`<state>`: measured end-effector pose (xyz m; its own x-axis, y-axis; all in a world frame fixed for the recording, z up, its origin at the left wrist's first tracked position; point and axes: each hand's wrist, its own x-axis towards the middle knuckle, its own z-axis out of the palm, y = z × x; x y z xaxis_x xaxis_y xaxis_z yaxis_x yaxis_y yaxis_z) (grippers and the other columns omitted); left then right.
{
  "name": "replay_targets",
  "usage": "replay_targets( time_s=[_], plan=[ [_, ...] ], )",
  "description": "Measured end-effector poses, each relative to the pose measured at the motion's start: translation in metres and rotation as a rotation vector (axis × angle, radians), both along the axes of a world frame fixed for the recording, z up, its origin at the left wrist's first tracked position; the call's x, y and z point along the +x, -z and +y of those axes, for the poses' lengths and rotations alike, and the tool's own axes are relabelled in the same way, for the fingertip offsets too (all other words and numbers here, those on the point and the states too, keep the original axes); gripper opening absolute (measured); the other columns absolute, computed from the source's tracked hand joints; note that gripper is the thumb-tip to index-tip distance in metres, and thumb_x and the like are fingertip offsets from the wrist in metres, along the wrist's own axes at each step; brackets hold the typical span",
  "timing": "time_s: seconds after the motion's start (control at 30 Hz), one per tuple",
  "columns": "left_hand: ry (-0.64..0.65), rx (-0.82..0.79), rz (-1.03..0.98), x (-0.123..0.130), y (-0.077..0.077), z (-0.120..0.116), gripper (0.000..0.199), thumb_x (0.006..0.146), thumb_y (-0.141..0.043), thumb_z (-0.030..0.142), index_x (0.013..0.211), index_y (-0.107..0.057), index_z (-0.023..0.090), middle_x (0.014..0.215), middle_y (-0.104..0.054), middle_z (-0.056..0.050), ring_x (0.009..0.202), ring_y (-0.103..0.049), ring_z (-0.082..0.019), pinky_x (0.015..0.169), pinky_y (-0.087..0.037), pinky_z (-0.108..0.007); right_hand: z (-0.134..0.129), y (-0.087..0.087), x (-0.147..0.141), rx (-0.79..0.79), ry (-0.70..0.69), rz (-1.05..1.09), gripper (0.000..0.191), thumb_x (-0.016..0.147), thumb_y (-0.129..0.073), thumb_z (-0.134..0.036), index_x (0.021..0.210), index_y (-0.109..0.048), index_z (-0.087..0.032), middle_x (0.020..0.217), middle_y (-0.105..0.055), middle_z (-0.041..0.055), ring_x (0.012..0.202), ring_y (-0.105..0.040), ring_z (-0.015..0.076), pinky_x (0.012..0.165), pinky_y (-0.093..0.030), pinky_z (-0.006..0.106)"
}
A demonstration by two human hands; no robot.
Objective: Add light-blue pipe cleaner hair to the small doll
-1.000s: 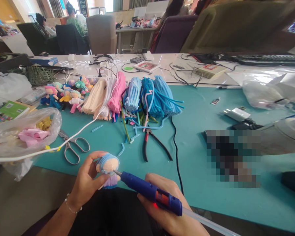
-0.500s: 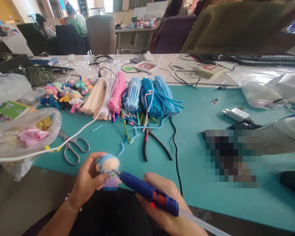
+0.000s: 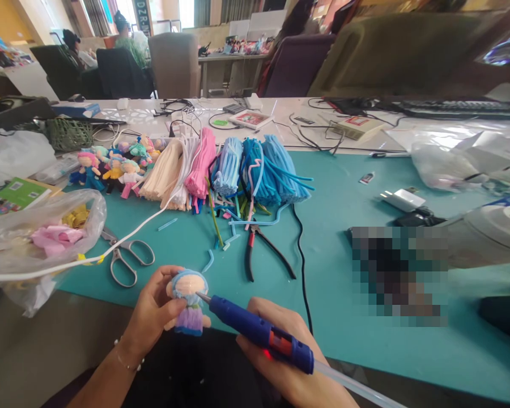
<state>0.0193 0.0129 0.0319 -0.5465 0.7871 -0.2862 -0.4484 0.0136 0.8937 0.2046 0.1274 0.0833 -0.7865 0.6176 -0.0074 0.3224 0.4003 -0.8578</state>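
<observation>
Between the thumb and fingers of my left hand (image 3: pixel 155 303) is a small pipe-cleaner doll (image 3: pixel 189 303) with blue hair, a plain peach face and a purple and blue skirt. My right hand (image 3: pixel 283 345) is wrapped round a blue hot glue gun (image 3: pixel 255 328), pen-shaped, with a red light glowing on its underside. A clear glue stick (image 3: pixel 357 385) sticks out of its rear end. The metal nozzle points left at the lower right of the doll's face; whether it touches I cannot tell. Beyond the hands lie red-and-black pliers (image 3: pixel 251 249) and scissors (image 3: pixel 125 258).
Bundles of pipe cleaners (image 3: pixel 229 164) in several colours stand at the back of the green mat (image 3: pixel 340 317). Finished dolls (image 3: pixel 130 175) sit to their left. A plastic bag (image 3: pixel 8 232), a white cable (image 3: pixel 140 229), a black cable (image 3: pixel 301 266) and a white charger (image 3: pixel 402 199) lie around.
The doll has shifted slightly down in view and its skirt shows more. The glue gun has moved a little right along with the right hand. Both hands keep their hold.
</observation>
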Motion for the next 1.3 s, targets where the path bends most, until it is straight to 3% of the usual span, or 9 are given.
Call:
replay_targets(
  time_s=[0.33, 0.53, 0.73, 0.9, 1.03, 1.17, 1.3],
  plan=[
    [0.029, 0.000, -0.003, 0.000, 0.000, -0.002, 0.038, 0.065, -0.082, 0.020, 0.099, -0.065, 0.019, 0.088, -0.072, -0.003, 0.075, -0.067, -0.017, 0.063, -0.056, -0.025, 0.004, 0.004, 0.002, -0.067, 0.035, 0.038, 0.024, 0.078, -0.058, -0.027, 0.061, -0.043, -0.023, 0.059, -0.047, -0.0031, 0.056, -0.045, 0.0138, 0.051, -0.033, 0.026],
    [0.023, 0.029, -0.013, 0.002, 0.003, -0.003, 0.044, 0.063, -0.085, 0.020, 0.102, -0.064, 0.020, 0.091, -0.071, -0.003, 0.078, -0.067, -0.017, 0.066, -0.058, -0.027, 0.008, 0.005, 0.011, -0.370, 0.123, 0.144, 0.025, 0.077, -0.063, -0.044, 0.069, -0.057, -0.021, 0.067, -0.052, -0.0010, 0.057, -0.044, 0.0134, 0.051, -0.037, 0.026],
    [0.061, 0.045, -0.041, 0.009, 0.009, 0.002, 0.046, 0.064, -0.087, 0.026, 0.103, -0.063, 0.022, 0.090, -0.070, -0.002, 0.065, -0.062, -0.013, 0.044, -0.048, -0.017, 0.009, 0.012, 0.015, -0.583, 0.199, 0.207, 0.024, 0.068, -0.067, -0.039, 0.082, -0.068, -0.020, 0.072, -0.060, 0.0014, 0.059, -0.046, 0.0135, 0.052, -0.039, 0.026],
    [-0.063, 0.052, -0.042, 0.001, 0.008, 0.003, 0.048, 0.061, -0.090, 0.026, 0.100, -0.063, 0.022, 0.086, -0.071, 0.001, 0.046, -0.050, -0.004, 0.037, -0.040, -0.013, 0.031, 0.022, 0.028, -0.434, 0.534, 0.356, 0.039, 0.072, -0.069, -0.051, 0.090, -0.071, -0.018, 0.085, -0.066, 0.0066, 0.060, -0.052, 0.0146, 0.053, -0.043, 0.029],
    [-0.224, 0.040, -0.055, -0.009, 0.002, -0.002, 0.056, 0.053, -0.095, 0.028, 0.097, -0.062, 0.021, 0.084, -0.072, 0.002, 0.042, -0.049, -0.002, 0.037, -0.044, -0.013, 0.061, 0.026, 0.037, -0.163, 0.831, 0.231, 0.048, 0.072, -0.067, -0.059, 0.093, -0.071, -0.016, 0.079, -0.066, 0.0053, 0.056, -0.058, 0.0158, 0.052, -0.048, 0.029],
    [-0.314, 0.029, -0.020, -0.012, 0.000, -0.008, 0.058, 0.050, -0.096, 0.031, 0.096, -0.063, 0.020, 0.085, -0.071, 0.002, 0.042, -0.049, -0.003, 0.037, -0.045, -0.015, 0.093, 0.033, 0.034, -0.046, 0.877, 0.110, 0.044, 0.073, -0.066, -0.054, 0.093, -0.071, -0.015, 0.064, -0.061, 0.0008, 0.050, -0.058, 0.0164, 0.049, -0.048, 0.029],
    [-0.327, 0.020, 0.024, -0.012, 0.001, -0.013, 0.059, 0.050, -0.096, 0.032, 0.098, -0.064, 0.021, 0.079, -0.067, 0.004, 0.048, -0.053, -0.005, 0.038, -0.043, -0.013, 0.121, 0.044, 0.026, 0.051, 0.838, -0.025, 0.031, 0.070, -0.066, -0.047, 0.079, -0.070, -0.018, 0.056, -0.060, 0.0001, 0.053, -0.061, 0.0204, 0.051, -0.047, 0.031]
  ],
)
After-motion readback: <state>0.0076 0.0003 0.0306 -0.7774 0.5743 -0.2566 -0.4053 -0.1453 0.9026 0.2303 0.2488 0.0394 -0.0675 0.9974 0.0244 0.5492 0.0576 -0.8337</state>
